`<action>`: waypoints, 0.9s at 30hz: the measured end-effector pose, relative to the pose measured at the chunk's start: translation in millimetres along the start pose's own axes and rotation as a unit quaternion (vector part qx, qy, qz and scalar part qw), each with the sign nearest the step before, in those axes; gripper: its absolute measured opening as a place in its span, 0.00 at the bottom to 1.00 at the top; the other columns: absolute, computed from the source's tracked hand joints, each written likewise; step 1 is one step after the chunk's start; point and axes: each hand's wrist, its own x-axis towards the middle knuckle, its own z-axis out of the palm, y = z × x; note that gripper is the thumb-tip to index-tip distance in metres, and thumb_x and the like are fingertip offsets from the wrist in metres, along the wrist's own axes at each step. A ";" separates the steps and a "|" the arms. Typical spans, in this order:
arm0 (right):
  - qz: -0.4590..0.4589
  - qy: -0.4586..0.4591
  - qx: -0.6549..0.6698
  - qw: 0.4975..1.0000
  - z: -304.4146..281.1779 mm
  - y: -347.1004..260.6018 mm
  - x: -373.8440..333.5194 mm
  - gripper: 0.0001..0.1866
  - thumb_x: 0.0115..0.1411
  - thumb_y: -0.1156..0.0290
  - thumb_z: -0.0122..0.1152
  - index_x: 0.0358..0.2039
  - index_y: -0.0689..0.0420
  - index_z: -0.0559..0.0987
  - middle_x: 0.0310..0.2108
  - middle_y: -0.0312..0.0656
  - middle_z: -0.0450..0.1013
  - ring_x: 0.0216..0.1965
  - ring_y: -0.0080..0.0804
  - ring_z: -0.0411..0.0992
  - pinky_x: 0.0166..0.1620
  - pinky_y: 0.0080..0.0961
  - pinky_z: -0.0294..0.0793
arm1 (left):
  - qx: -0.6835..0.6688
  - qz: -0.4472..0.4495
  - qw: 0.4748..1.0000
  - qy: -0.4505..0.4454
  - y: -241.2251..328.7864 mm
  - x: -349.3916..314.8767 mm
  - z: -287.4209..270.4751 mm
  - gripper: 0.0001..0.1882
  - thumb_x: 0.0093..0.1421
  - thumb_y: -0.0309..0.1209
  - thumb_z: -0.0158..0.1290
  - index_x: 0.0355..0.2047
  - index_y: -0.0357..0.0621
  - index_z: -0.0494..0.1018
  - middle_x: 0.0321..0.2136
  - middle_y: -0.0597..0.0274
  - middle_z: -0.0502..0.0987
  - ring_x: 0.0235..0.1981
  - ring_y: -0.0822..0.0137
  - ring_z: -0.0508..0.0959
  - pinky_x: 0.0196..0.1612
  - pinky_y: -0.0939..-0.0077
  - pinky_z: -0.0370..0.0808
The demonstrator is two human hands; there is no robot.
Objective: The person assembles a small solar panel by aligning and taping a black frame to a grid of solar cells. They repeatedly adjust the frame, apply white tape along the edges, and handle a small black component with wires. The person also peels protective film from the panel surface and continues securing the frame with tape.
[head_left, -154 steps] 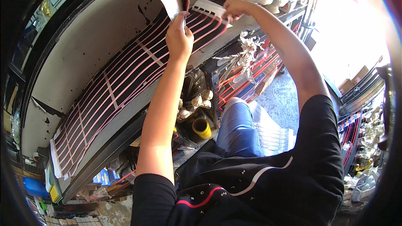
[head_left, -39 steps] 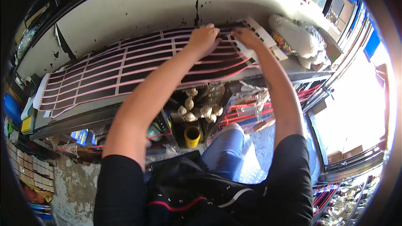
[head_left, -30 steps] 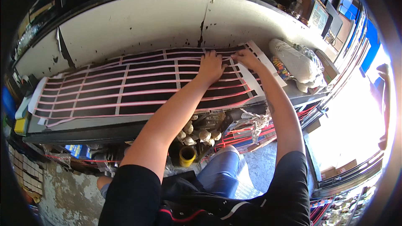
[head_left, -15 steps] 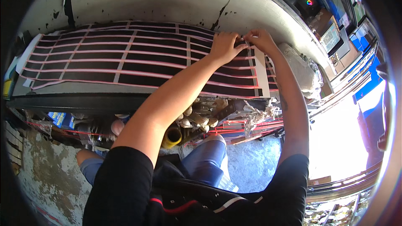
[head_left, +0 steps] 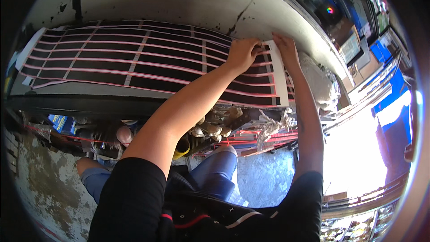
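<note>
A long black sheet (head_left: 165, 53) lies on the workbench, crossed by pink-edged lengthwise strips and pale cross bands. At its far right corner, my left hand (head_left: 243, 55) is closed, thumb and fingertips pinched together; what is between them is too small to make out. Beside it, my right hand (head_left: 286, 50) is open, its fingers stretched out over the far end of a white strip (head_left: 281, 76) that runs along the sheet's right edge. My left forearm passes over the near right part of the sheet and hides some of it.
A pale wall panel (head_left: 179, 0) with chipped paint rises behind the sheet. Plastic-wrapped goods (head_left: 320, 83) stand right of my right forearm. Below the bench edge (head_left: 89, 104) are wrapped bundles, a yellow tube (head_left: 181, 148) and a blue box (head_left: 62, 124).
My right hand has come away from my left hand's fingertips, shifting slightly right, and its fingers have straightened. My left hand stays pinched near the same corner.
</note>
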 end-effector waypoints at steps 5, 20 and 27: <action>0.020 -0.085 -0.196 0.977 -8.8 -3.8 -45.6 0.29 0.49 0.40 0.68 0.45 0.48 0.84 0.50 0.41 0.70 0.58 0.44 0.62 0.61 0.46 0.55 | -0.148 -0.056 0.984 -0.085 -7.8 1.1 3.1 0.06 0.54 0.22 0.58 0.34 0.39 0.75 0.29 0.50 0.80 0.33 0.49 0.81 0.37 0.64 0.75; -0.185 0.120 -0.221 0.950 26.3 -54.2 -120.4 0.13 0.46 0.74 0.65 0.34 0.48 0.81 0.35 0.30 0.70 0.43 0.31 0.69 0.53 0.37 0.58 | 0.036 0.030 0.993 -0.109 -1.2 12.8 -28.2 0.35 0.43 0.21 0.65 0.51 0.49 0.63 0.33 0.56 0.72 0.36 0.51 0.77 0.37 0.62 0.72; -0.179 0.137 -0.213 0.951 28.2 -55.0 -137.2 0.16 0.43 0.75 0.64 0.35 0.46 0.81 0.34 0.31 0.70 0.44 0.30 0.69 0.54 0.39 0.58 | 0.178 0.173 0.944 -0.217 -11.7 16.7 -97.5 0.37 0.44 0.14 0.59 0.53 0.48 0.58 0.41 0.51 0.71 0.38 0.48 0.77 0.38 0.59 0.74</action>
